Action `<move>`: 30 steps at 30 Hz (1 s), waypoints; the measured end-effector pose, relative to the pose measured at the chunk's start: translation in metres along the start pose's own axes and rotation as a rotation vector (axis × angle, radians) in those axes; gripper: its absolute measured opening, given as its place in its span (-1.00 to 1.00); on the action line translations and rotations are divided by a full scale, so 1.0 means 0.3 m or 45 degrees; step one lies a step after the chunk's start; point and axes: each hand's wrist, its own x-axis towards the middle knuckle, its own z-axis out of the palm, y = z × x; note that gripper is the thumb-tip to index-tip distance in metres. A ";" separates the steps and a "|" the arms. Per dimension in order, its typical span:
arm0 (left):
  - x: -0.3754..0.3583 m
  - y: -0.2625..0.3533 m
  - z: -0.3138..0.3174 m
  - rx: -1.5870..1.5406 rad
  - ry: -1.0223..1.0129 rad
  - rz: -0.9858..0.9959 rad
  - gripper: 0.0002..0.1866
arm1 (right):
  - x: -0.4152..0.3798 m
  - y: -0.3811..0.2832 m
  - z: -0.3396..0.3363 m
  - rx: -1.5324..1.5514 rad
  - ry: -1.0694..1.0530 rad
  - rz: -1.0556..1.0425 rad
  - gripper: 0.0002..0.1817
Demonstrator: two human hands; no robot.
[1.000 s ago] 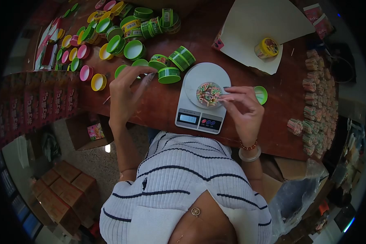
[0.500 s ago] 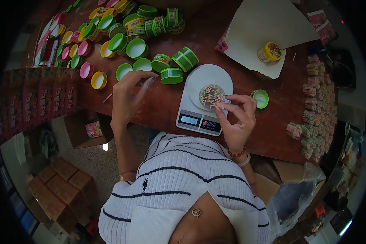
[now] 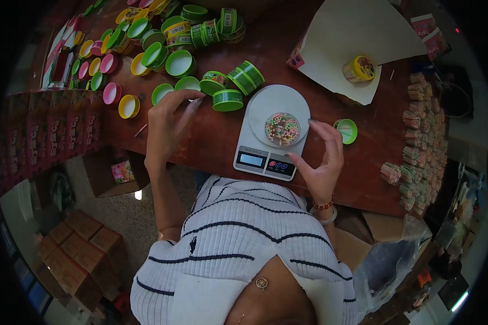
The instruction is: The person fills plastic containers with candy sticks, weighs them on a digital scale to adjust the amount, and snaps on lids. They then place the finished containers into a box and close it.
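Your right hand: now off the clear tub, spread wide | Tub: just past those fingertips, resting unheld on the scale | Your left hand: narrow gap, apparently empty, near 2 green cups

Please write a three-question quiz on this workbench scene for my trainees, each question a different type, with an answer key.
1. Where does the clear round cup sit?
a) on the pale card
b) on the scale's round plate
c) among the green-rimmed tubs

2. True or false: the yellow-lidded tub is on the pale card.

3. Fill in the gap: of the left hand and the right hand, the ____ hand is nearer to the clear round cup.

Key: 1 b; 2 true; 3 right.
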 end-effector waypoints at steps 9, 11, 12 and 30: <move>-0.039 0.014 0.261 0.128 0.000 -0.361 -0.29 | -0.021 0.111 -0.018 0.044 0.145 0.156 -0.16; -0.013 0.030 0.299 0.305 0.133 -0.311 -0.29 | -0.009 0.101 -0.009 0.045 0.080 0.162 -0.11; 0.007 0.057 0.278 0.146 0.023 -0.494 -0.30 | -0.002 0.094 -0.006 0.046 0.011 0.154 -0.05; -0.004 0.148 0.125 -0.565 -0.027 0.101 -0.25 | 0.124 0.047 0.100 0.435 -0.065 0.037 -0.22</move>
